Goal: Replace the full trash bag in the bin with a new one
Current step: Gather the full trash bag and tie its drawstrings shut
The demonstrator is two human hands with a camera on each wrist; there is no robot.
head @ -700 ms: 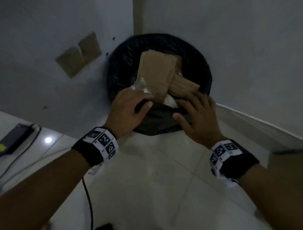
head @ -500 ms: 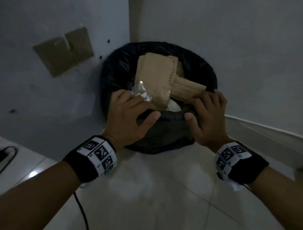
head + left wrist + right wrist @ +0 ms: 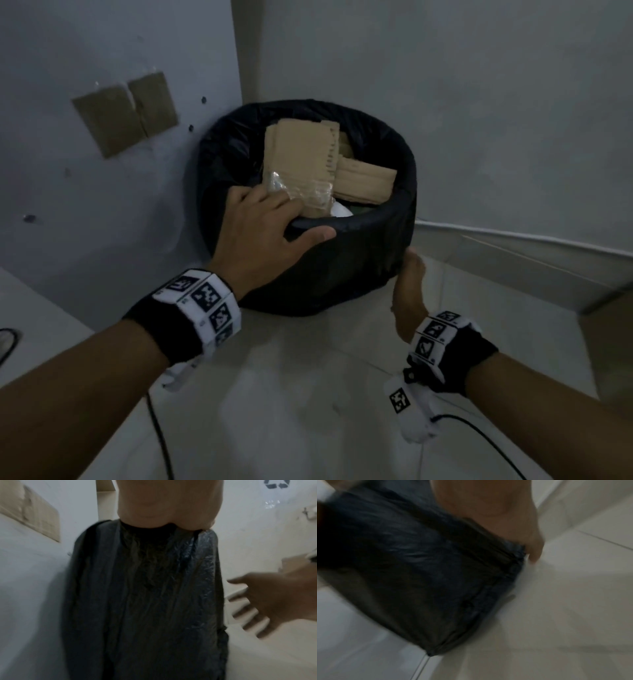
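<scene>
A round bin lined with a black trash bag (image 3: 342, 267) stands in the wall corner. Brown cardboard pieces (image 3: 301, 154) and clear plastic wrap (image 3: 308, 195) fill it to the top. My left hand (image 3: 277, 221) grips the near rim, fingers curled inside over the bag's edge and thumb outside. My right hand (image 3: 407, 284) is low at the bin's right side, beside the bag's hanging skirt. In the left wrist view the bag (image 3: 145, 601) drapes down the bin, and the right hand (image 3: 267, 599) has straight, spread fingers just off it. The right wrist view is blurred, showing the bag (image 3: 419, 568) under my palm.
Walls close in behind and left of the bin. Two brown tape patches (image 3: 126, 116) are on the left wall. A white skirting (image 3: 513, 236) runs along the right wall. Black cables (image 3: 161, 438) trail over the white floor tiles near me. A brown object (image 3: 613, 342) is at the right edge.
My right hand has left the rim and dropped to the bin's lower right side. The left hand stays on the near rim, its fingers further in.
</scene>
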